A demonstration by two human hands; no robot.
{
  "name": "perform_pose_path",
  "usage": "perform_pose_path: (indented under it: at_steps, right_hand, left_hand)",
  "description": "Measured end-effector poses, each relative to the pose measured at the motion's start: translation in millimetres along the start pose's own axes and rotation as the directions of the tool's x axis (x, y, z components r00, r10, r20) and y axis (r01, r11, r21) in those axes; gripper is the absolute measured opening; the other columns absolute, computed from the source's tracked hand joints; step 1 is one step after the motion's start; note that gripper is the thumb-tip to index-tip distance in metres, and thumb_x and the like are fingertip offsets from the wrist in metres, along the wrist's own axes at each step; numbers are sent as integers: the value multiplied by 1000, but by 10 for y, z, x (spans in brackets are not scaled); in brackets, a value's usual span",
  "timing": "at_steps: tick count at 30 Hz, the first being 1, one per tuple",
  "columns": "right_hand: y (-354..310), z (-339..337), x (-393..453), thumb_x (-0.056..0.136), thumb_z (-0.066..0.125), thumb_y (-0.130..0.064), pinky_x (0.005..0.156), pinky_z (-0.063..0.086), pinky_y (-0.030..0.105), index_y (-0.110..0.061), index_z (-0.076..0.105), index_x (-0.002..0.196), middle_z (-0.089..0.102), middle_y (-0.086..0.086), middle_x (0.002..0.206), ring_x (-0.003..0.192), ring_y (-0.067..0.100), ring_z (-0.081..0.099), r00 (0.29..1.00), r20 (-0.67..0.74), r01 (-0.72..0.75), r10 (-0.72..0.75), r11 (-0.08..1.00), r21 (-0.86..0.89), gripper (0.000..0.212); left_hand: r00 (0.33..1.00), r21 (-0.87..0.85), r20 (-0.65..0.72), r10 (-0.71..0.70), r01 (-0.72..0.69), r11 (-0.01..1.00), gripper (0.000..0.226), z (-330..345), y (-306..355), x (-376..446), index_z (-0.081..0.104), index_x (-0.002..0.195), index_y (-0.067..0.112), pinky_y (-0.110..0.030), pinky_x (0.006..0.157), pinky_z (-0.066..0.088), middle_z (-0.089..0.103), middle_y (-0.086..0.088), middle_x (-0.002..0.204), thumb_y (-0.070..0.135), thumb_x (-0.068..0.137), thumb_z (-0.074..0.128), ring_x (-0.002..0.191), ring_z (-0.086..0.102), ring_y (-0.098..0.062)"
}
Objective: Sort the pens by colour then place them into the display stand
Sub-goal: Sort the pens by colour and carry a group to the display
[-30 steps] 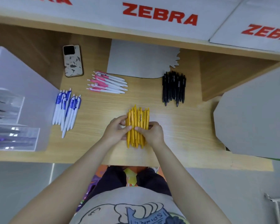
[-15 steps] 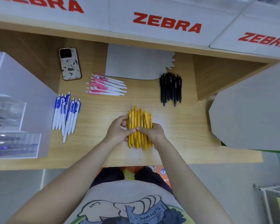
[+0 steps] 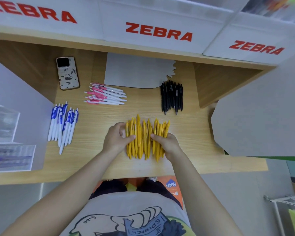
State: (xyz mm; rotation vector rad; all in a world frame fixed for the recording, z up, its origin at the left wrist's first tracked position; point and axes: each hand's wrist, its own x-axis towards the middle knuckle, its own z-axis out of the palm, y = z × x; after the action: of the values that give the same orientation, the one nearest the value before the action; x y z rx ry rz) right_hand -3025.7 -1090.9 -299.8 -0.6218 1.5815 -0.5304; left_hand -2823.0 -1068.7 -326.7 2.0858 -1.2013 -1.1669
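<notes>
Yellow pens point(image 3: 144, 138) bunched upright-in-frame at the middle of the wooden bench point(image 3: 95, 120), lying on its surface. Left hand point(image 3: 117, 139) gripping the bunch's left side, thumb across the barrels, fingers point(image 3: 122, 128) curled round the outer pens. Right hand point(image 3: 168, 144) gripping the right side likewise, thumb laid over the barrels, fingers tucked under and hidden. Beyond the yellow pens and to their right, black pens point(image 3: 172, 97) in a neat pile. Beyond and to their left, pink-and-white pens point(image 3: 105, 97); further left, blue-and-white pens point(image 3: 63, 124). Far left of the yellow pens, a clear display stand point(image 3: 10, 156), front compartment holding what look like purple pens, blurred. Phone point(image 3: 67, 73) beyond the pink pile.
</notes>
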Motion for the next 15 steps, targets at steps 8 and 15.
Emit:
perform_pose_path:
  at_steps: [8, 15]
  right_hand:
    - [-627, -381, -322, 90, 68, -9, 72, 56, 34, -4, 62, 92, 66, 11, 83, 79, 24, 66, 938, 295, 99, -184, 954, 281, 8]
    - [-1008, -753, -396, 86, 73, -12, 60, 57, 34, 1, 61, 100, 64, 17, 87, 75, 28, 65, 904, 329, 212, -273, 955, 209, 22]
  left_hand:
    - [849, -291, 526, 49, 125, 948, 64, 35, 979, -372, 56, 113, 33, -27, 98, 50, 67, 4, 114, 55, 62, 86, 107, 64, -8]
    - [764, -479, 630, 139, 241, 844, 35, 377, 1590, -528, 60, 121, 3, -41, 86, 58, 67, -15, 99, 14, 91, 72, 88, 66, -25]
